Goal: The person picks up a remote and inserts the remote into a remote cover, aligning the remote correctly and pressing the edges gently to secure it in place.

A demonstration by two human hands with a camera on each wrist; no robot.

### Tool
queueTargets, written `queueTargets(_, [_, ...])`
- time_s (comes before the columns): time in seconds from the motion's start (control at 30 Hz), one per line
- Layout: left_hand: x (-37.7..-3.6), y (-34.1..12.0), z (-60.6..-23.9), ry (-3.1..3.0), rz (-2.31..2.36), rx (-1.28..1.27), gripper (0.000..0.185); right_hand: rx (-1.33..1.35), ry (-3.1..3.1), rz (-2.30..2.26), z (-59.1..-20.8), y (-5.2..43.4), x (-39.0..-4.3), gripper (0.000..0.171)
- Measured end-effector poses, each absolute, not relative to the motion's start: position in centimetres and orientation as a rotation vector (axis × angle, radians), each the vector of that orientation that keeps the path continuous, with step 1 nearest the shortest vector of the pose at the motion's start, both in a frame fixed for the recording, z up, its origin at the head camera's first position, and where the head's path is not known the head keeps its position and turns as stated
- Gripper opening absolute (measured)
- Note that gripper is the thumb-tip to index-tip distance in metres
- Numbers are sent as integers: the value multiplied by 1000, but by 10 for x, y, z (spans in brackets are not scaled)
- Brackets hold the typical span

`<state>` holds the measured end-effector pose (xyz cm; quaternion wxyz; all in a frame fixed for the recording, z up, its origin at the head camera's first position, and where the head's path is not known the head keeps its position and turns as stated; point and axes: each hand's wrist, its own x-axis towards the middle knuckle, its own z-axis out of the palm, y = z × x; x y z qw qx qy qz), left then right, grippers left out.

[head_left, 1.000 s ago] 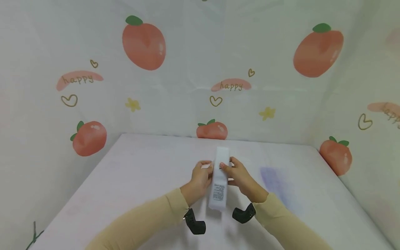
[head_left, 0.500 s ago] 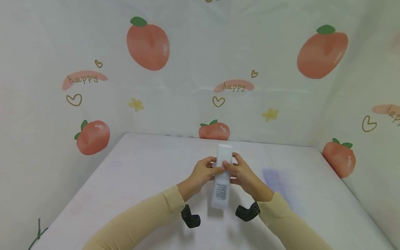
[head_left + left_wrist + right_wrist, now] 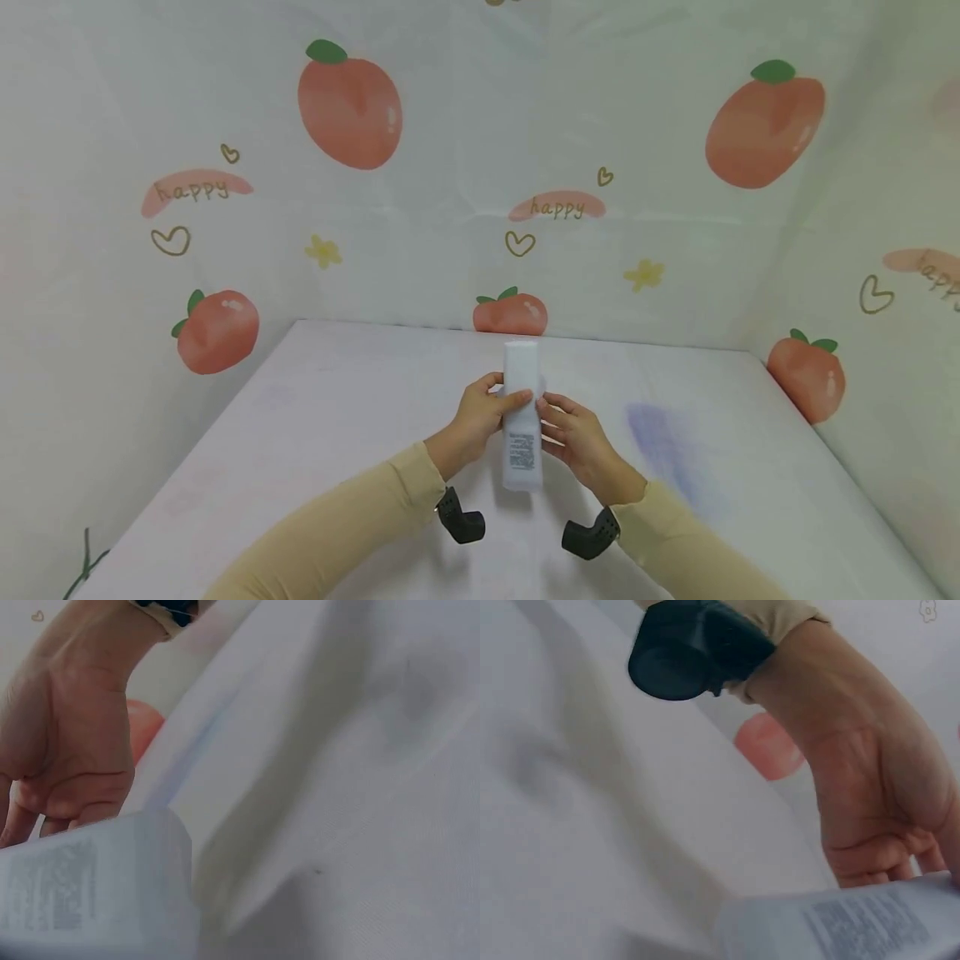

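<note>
A white oblong container (image 3: 522,421) with rounded edges and a block of grey print is raised over the table, its long side running away from the person. My left hand (image 3: 476,417) grips it from the left, thumb across its front face and fingers behind. On the other side, my right hand (image 3: 581,437) has loosely extended fingers, with the fingertips right at the container's edge. The left wrist view catches the right palm (image 3: 79,742) behind the container (image 3: 150,885). In the right wrist view the left palm (image 3: 855,780) appears above the printed face.
The table (image 3: 337,400) has a white cover with a faint purple patch (image 3: 660,442) on the right. Behind it hangs a white curtain (image 3: 450,125) printed with peaches, hearts and "happy". Black wrist cameras (image 3: 461,518) sit below both cuffs.
My left thumb has come onto the container's front, while my right thumb has come off it to the edge. The container has shifted slightly left and stands straighter in view.
</note>
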<state>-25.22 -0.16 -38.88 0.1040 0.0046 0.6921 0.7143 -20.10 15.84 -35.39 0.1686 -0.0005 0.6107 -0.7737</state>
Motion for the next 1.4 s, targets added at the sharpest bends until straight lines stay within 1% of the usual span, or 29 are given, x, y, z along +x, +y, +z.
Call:
queueTargets(0.1, [-253,0,-388,2057,2096,23,48,219,1872,-2308,-387,147,-217,32])
queueTargets(0.13, [-254,0,-387,2061,2092,28,49,287,1898,-2371,-394,143,-220,25])
queueTargets(0.2, [-255,1,-385,2073,2078,38,50,366,1879,-2435,-397,140,-222,16])
queueTargets(0.27, [-257,1,-383,2078,2061,37,50,416,1832,-2484,-395,138,-221,13])
queueTargets(0.43, [-260,1,-374,2101,2002,76,48,497,1714,-2604,-385,133,-224,23])
queueTargets(0.5, [-261,1,-372,2109,1975,83,48,526,1674,-2637,-382,132,-228,24])
queueTargets(0.7, [-261,-2,-371,2073,1910,57,46,578,1630,-2661,-381,136,-243,8])
queueTargets(0.77, [-261,-2,-372,2054,1900,48,46,584,1644,-2644,-381,137,-246,7])
queueTargets(0.9, [-259,-4,-374,2040,1888,29,45,595,1614,-2631,-381,138,-250,13])
queueTargets(1.0, [-258,-4,-376,2052,1901,30,45,579,1555,-2648,-382,136,-248,13])
queueTargets(1.1, [-256,-4,-376,2057,1956,35,45,485,1528,-2649,-382,131,-241,10])
queueTargets(1.13, [-256,-3,-376,2060,1979,40,45,445,1526,-2663,-382,130,-238,12])
queueTargets(1.27, [-256,-3,-373,2084,2052,66,44,259,1630,-2637,-377,131,-230,23])
queueTargets(1.4, [-256,-4,-373,2146,2049,125,43,45,1782,-2444,-372,139,-229,42])
